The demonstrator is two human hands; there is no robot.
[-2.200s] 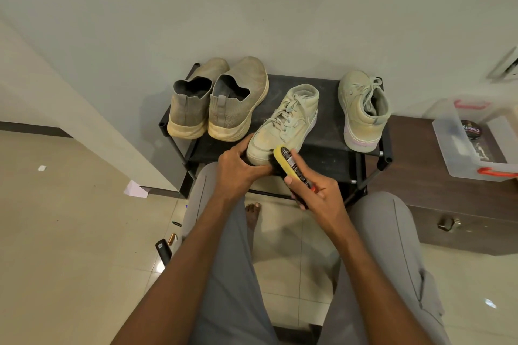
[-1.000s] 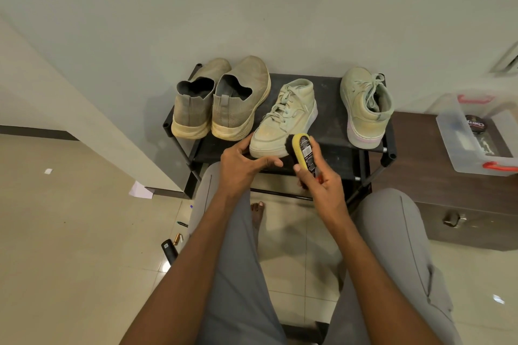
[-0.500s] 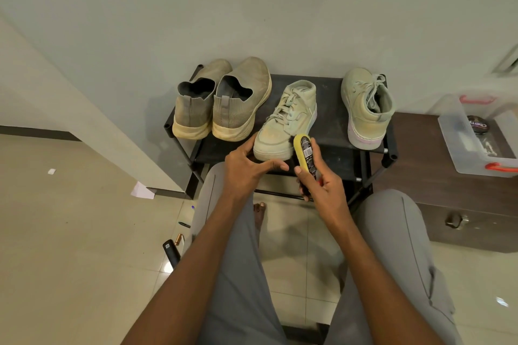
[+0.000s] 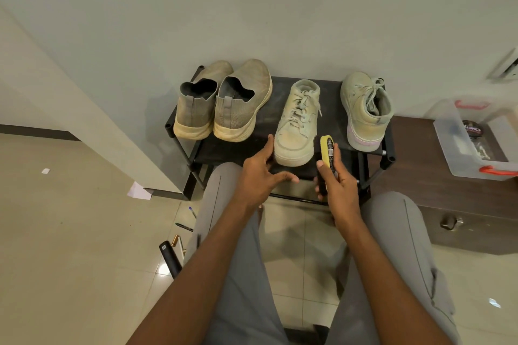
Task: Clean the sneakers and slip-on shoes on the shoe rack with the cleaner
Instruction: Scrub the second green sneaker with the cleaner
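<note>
Black shoe rack (image 4: 232,148): cleaner (image 4: 327,154) gripped in right hand (image 4: 340,187), spread left hand (image 4: 259,173) beside sneaker (image 4: 297,123).

Right hand (image 4: 340,187) gripping yellow-tipped cleaner (image 4: 327,154) at centre frame. Left hand (image 4: 259,173) open, just beside sneaker (image 4: 297,126) toe on shoe rack (image 4: 232,148).

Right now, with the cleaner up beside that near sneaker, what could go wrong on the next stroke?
1. The left hand is open beside the sneaker's toe, not gripping it; a firm stroke could shove the shoe back or skew it.
2. That toe sits near the shoe rack's front edge, so a pull toward you might tip it off.
3. The right hand holds the cleaner low on its body; it could twist under pressure.
</note>
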